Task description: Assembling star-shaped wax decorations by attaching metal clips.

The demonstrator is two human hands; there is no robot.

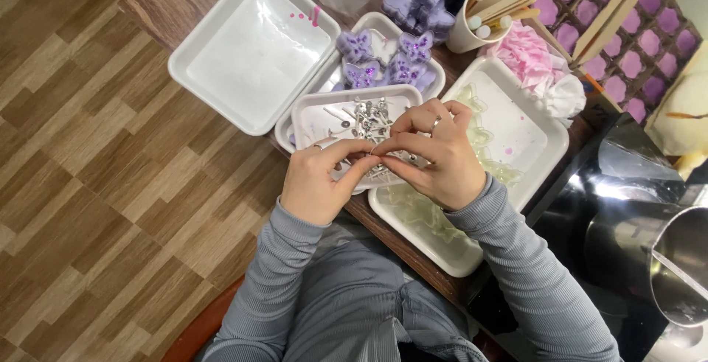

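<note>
Wicks (366,115) with round metal bases lie heaped in a small white tray (313,115), and one thin wick (376,157) is pinched between both hands just above that tray's near edge. Left hand (321,181) closes thumb and forefinger on one end of it; right hand (435,152), a ring on one finger, closes its fingertips on the other end, so both grips meet at the wick, touching each other. Behind the small tray sits a dish (435,74) of purple butterfly candles (387,60). To its left lies a large white tray (254,49) with a few pink specks. Under the right hand is another white tray (542,130) holding pale, clear butterfly shapes (420,211). Further back stand a paper cup (472,30) of wooden sticks, a pink crumpled cloth (527,56) and a purple mould (590,8). All rest on a brown bench (173,1) above a wood-pattern floor (88,185). A metal pot (682,266) shows at the right edge.
</note>
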